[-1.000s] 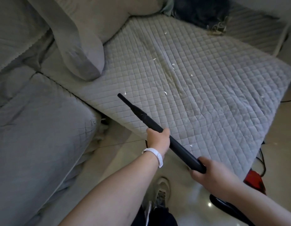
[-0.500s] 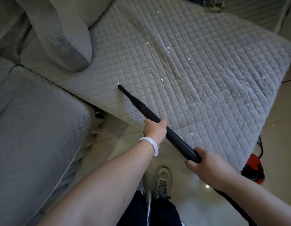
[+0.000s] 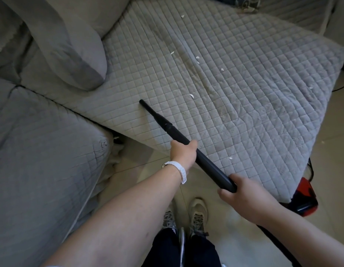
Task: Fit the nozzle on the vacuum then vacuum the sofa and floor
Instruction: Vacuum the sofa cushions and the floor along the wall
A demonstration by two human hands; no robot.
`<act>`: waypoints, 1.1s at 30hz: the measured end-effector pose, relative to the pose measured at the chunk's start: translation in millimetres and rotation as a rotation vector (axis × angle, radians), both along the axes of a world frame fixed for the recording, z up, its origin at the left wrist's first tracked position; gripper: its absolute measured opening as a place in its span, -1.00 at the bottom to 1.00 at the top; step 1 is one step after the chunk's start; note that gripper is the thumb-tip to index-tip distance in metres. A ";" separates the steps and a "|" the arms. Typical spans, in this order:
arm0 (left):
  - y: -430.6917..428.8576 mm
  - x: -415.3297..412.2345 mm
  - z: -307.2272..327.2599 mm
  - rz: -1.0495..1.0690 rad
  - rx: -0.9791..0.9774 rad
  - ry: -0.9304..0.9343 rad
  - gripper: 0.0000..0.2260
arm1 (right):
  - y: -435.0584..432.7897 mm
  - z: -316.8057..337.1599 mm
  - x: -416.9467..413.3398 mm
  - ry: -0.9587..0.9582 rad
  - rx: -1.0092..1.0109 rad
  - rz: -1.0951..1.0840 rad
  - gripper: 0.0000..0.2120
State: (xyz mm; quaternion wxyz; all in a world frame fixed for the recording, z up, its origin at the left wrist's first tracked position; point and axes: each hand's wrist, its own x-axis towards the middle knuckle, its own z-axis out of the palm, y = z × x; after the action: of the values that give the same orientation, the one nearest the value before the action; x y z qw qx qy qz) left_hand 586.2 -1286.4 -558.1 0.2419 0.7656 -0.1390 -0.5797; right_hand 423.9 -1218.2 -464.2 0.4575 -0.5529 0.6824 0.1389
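Note:
A black vacuum wand [image 3: 209, 166] runs diagonally up-left and ends in a narrow black nozzle [image 3: 151, 112], whose tip rests on the grey quilted sofa seat [image 3: 244, 105]. My left hand [image 3: 183, 153], with a white wristband, grips the wand at its middle. My right hand [image 3: 242, 197] grips the wand's lower end. Several small white scraps [image 3: 191, 95] lie scattered on the seat beyond the nozzle tip. The red vacuum body [image 3: 306, 197] sits on the floor by the sofa's right corner, partly hidden by it.
A grey cushion [image 3: 71, 49] leans at the seat's upper left. A second quilted sofa section [image 3: 42, 160] fills the left. The pale tiled floor [image 3: 331, 151] shows at right, with a black cable [image 3: 311, 170]. My two shoes [image 3: 198, 212] stand below.
The white scrap that lay at the nozzle tip half a second ago is gone from the seat. The nozzle tip stays near the seat's front-left area; the view has tilted down.

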 end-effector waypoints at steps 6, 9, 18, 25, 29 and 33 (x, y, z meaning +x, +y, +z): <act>3.5 -16.8 3.8 -0.069 -0.002 0.014 -0.60 | 11.7 8.3 -13.1 0.013 -0.012 -0.063 -0.84; 4.3 -32.8 6.6 -0.108 -0.006 0.024 -0.60 | 17.8 14.9 -24.9 0.040 -0.022 -0.078 -0.85; 16.7 -78.1 11.6 -0.243 -0.026 0.018 -0.61 | 51.2 20.7 -59.5 0.073 -0.047 -0.195 -0.83; 31.2 -109.6 10.6 -0.324 -0.019 -0.008 -0.58 | 76.7 16.8 -84.7 0.071 -0.029 -0.284 -0.85; 32.9 -121.5 -2.5 -0.387 -0.029 0.013 -0.39 | 84.0 8.4 -93.5 0.048 -0.039 -0.323 -0.89; 30.7 -123.7 -14.0 -0.393 -0.038 -0.008 -0.34 | 83.9 1.4 -95.9 0.024 -0.032 -0.335 -0.86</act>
State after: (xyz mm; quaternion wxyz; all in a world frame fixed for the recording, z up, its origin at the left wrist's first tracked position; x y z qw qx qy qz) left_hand 462.5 -1255.6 -572.1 0.1378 0.7213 -0.2978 -0.6100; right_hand 328.0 -1134.3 -462.8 0.4572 -0.4369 0.7726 0.0563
